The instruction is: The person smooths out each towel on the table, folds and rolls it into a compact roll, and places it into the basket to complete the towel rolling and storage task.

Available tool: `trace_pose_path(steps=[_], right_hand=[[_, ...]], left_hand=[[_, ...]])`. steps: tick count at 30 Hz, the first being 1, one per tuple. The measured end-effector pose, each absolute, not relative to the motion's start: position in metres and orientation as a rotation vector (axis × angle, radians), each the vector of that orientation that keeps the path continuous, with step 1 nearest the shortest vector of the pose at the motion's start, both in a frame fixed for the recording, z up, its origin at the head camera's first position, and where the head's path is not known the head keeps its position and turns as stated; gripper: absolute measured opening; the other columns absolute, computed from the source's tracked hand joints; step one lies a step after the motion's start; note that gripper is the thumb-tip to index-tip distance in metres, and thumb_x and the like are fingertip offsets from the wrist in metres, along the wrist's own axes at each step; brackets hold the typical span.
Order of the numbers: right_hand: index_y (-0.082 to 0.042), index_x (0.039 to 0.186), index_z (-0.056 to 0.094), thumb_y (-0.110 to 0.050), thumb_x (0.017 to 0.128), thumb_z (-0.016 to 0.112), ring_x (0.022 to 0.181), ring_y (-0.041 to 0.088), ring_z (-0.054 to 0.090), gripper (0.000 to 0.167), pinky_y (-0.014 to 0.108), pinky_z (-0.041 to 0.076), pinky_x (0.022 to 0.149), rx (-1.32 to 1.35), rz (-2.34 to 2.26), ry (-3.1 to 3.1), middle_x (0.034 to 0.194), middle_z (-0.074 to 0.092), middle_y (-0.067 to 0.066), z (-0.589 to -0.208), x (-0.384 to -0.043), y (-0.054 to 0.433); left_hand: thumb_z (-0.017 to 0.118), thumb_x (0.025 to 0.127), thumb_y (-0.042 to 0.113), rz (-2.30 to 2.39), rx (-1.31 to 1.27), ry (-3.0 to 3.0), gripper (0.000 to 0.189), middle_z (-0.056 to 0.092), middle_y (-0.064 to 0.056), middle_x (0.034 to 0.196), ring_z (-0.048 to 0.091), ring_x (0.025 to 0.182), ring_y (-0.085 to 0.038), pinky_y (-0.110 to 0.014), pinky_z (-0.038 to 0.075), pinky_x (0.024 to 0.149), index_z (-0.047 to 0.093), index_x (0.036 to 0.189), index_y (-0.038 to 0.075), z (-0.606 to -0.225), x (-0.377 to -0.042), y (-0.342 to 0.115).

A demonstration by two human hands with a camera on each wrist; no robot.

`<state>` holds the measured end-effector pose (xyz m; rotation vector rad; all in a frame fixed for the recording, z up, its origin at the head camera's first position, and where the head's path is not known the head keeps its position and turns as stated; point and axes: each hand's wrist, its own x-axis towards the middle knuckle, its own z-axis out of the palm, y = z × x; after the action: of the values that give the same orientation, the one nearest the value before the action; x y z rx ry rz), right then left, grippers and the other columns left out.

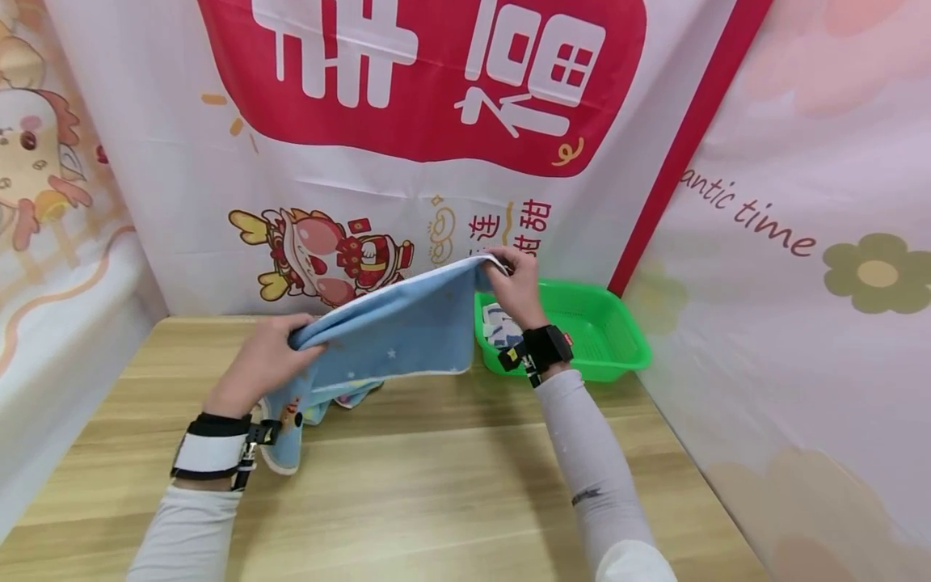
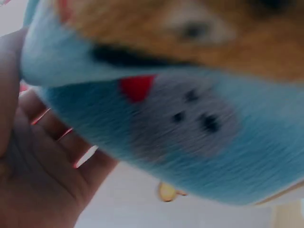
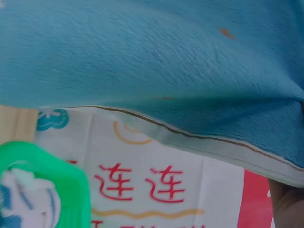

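A light blue towel (image 1: 407,323) with a pale hem hangs stretched between both hands above the table. My left hand (image 1: 265,360) grips its bunched left end, thumb over the folds. My right hand (image 1: 518,283) pinches the upper right corner, held a little higher. In the left wrist view the towel (image 2: 190,118) shows a grey animal face and a brown printed patch. Fingers (image 2: 71,142) of the left hand lie behind the cloth there. Under the left hand, a flap with printed figures droops toward the table, beside more patterned cloth (image 1: 356,394).
A green plastic basket (image 1: 604,323) stands at the table's back right, behind the right wrist, with a white and blue folded cloth (image 1: 500,327) in it. Printed curtains close off the back and both sides of the wooden table (image 1: 436,485).
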<state>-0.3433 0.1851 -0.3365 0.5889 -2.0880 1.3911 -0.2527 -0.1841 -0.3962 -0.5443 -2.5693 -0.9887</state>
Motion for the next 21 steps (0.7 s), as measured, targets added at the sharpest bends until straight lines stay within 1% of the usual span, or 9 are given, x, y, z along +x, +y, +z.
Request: trace_pose_path(steps=[2, 4, 8, 11, 12, 16, 18, 21], right_hand=[[-0.002, 0.105, 0.077, -0.006, 0.094, 0.069, 0.087, 0.019, 0.068, 0.014, 0.027, 0.055, 0.076, 0.583, 1.39, -2.156, 0.101, 0.075, 0.014, -0.351, -0.349, 0.193], [-0.004, 0.104, 0.078, -0.007, 0.094, 0.069, 0.086, 0.018, 0.067, 0.014, 0.028, 0.055, 0.075, 0.59, 1.366, -2.243, 0.1, 0.075, 0.011, -0.362, -0.345, 0.197], [-0.007, 0.103, 0.079, -0.006, 0.094, 0.069, 0.08, 0.018, 0.065, 0.013, 0.027, 0.053, 0.07, 0.613, 1.335, -2.362, 0.095, 0.075, 0.009, -0.385, -0.341, 0.197], [-0.007, 0.103, 0.078, -0.005, 0.094, 0.068, 0.08, 0.018, 0.065, 0.013, 0.027, 0.053, 0.07, 0.636, 1.34, -2.408, 0.095, 0.075, 0.008, -0.399, -0.339, 0.193], [-0.007, 0.103, 0.078, -0.005, 0.094, 0.068, 0.081, 0.018, 0.066, 0.013, 0.027, 0.053, 0.07, 0.646, 1.336, -2.424, 0.096, 0.075, 0.008, -0.403, -0.339, 0.191], [-0.006, 0.105, 0.077, -0.005, 0.096, 0.065, 0.092, 0.018, 0.068, 0.014, 0.03, 0.056, 0.08, 0.694, 1.303, -2.509, 0.102, 0.075, 0.009, -0.416, -0.337, 0.182], [-0.005, 0.105, 0.076, -0.005, 0.097, 0.065, 0.096, 0.02, 0.068, 0.014, 0.032, 0.056, 0.085, 0.702, 1.29, -2.531, 0.104, 0.075, 0.01, -0.422, -0.338, 0.179], [-0.005, 0.105, 0.076, -0.005, 0.097, 0.066, 0.097, 0.021, 0.068, 0.013, 0.034, 0.056, 0.086, 0.681, 1.289, -2.534, 0.103, 0.075, 0.01, -0.432, -0.34, 0.178]], left_hand=[[0.074, 0.093, 0.017, -1.014, -0.583, -2.687, 0.012, 0.062, -0.006, 0.081, 0.055, 0.069, -0.019, -0.031, 0.045, 0.061, 0.069, 0.099, 0.008, -0.406, -0.256, -0.183], [0.073, 0.092, 0.016, -1.012, -0.618, -2.787, 0.012, 0.058, -0.005, 0.08, 0.054, 0.071, -0.019, -0.032, 0.046, 0.062, 0.067, 0.096, 0.007, -0.42, -0.26, -0.184], [0.072, 0.092, 0.015, -0.984, -0.628, -2.942, 0.017, 0.048, -0.002, 0.07, 0.052, 0.063, -0.016, -0.03, 0.044, 0.057, 0.06, 0.084, 0.007, -0.447, -0.267, -0.184], [0.069, 0.094, 0.013, -0.964, -0.609, -3.005, 0.02, 0.046, -0.002, 0.068, 0.051, 0.06, -0.016, -0.03, 0.043, 0.057, 0.057, 0.08, 0.006, -0.465, -0.271, -0.184], [0.068, 0.095, 0.012, -0.95, -0.601, -3.02, 0.019, 0.047, -0.003, 0.069, 0.051, 0.061, -0.016, -0.031, 0.042, 0.059, 0.057, 0.081, 0.005, -0.47, -0.273, -0.184], [0.062, 0.097, 0.008, -0.892, -0.55, -3.057, 0.012, 0.051, -0.006, 0.075, 0.051, 0.067, -0.02, -0.034, 0.042, 0.064, 0.058, 0.087, 0.002, -0.486, -0.283, -0.187], [0.061, 0.097, 0.006, -0.875, -0.522, -3.044, 0.011, 0.051, -0.007, 0.076, 0.051, 0.069, -0.022, -0.037, 0.041, 0.066, 0.057, 0.087, 0.002, -0.492, -0.291, -0.19], [0.061, 0.095, 0.004, -0.835, -0.494, -2.983, 0.01, 0.055, -0.01, 0.079, 0.053, 0.073, -0.025, -0.041, 0.043, 0.069, 0.058, 0.086, 0.001, -0.5, -0.303, -0.196]])
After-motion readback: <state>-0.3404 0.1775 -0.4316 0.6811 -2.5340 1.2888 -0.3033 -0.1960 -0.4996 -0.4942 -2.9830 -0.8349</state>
